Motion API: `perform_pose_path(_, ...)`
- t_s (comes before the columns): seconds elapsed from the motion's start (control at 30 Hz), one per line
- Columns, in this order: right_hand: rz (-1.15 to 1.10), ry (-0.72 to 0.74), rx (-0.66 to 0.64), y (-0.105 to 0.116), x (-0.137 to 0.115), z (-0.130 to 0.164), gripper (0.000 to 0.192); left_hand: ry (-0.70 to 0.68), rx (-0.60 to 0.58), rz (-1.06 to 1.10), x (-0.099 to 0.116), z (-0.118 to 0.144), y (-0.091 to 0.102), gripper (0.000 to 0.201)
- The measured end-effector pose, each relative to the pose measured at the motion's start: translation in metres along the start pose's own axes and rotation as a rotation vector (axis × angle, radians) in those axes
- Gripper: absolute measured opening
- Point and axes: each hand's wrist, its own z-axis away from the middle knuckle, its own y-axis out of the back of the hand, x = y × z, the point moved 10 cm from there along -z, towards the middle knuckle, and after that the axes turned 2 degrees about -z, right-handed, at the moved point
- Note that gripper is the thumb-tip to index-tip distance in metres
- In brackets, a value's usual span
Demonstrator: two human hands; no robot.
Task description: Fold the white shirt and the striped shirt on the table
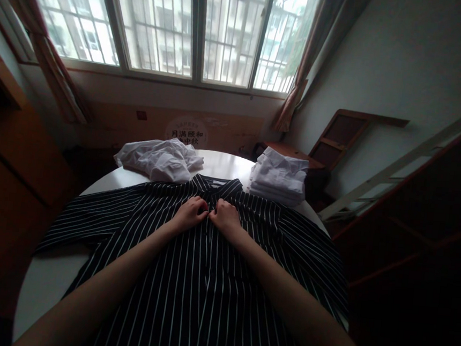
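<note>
A black shirt with white stripes [176,286] lies face up, its collar at the far end and its sleeves spread to both sides. My left hand [190,212] pinches the front edge a little below the collar. Close beside it, my right hand [225,217] has its fingers closed on the other side of the same front opening. The fingertips of both hands almost meet at the shirt's middle line. Whatever button may be between them is too small to make out.
A round white table [225,164] bears the shirt. Crumpled white clothing [159,158] lies at its back left, and a stack of folded white shirts [278,177] at its back right. A wooden chair [334,139] stands beyond, below the barred window [163,24].
</note>
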Motion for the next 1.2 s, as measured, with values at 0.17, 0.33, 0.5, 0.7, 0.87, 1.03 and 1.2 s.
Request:
perform_pose_path(0.17, -0.06, 0.024, 0.067, 0.003, 0.004, 0.0, 0.012, -0.043, 0.02, -0.033, 0.009, 0.003, 0.005, 0.005)
perform_pose_path(0.33, -0.239, 0.059, 0.153, 0.013, 0.008, -0.002, 0.009, -0.103, 0.032, -0.113, 0.025, 0.006, 0.011, 0.011)
perform_pose_path(0.5, -0.417, 0.037, 0.142, 0.012, 0.015, -0.007, 0.01, -0.128, 0.009, -0.093, 0.027, 0.006, 0.007, 0.013)
perform_pose_path(0.7, -0.434, 0.027, 0.046, 0.001, 0.018, -0.011, 0.009, -0.128, -0.02, -0.09, 0.024, 0.005, 0.002, 0.008)
perform_pose_path(0.87, -0.411, 0.117, 0.007, 0.002, 0.009, -0.009, 0.019, -0.078, -0.015, -0.078, 0.018, 0.004, 0.002, 0.008)
perform_pose_path(1.03, -0.385, 0.129, 0.024, 0.005, 0.005, -0.007, 0.017, -0.083, -0.016, -0.123, 0.019, 0.005, 0.002, 0.007)
perform_pose_path(1.2, -0.341, 0.027, 0.093, 0.004, 0.013, -0.007, 0.011, -0.083, 0.031, -0.208, 0.02, 0.005, 0.007, 0.006)
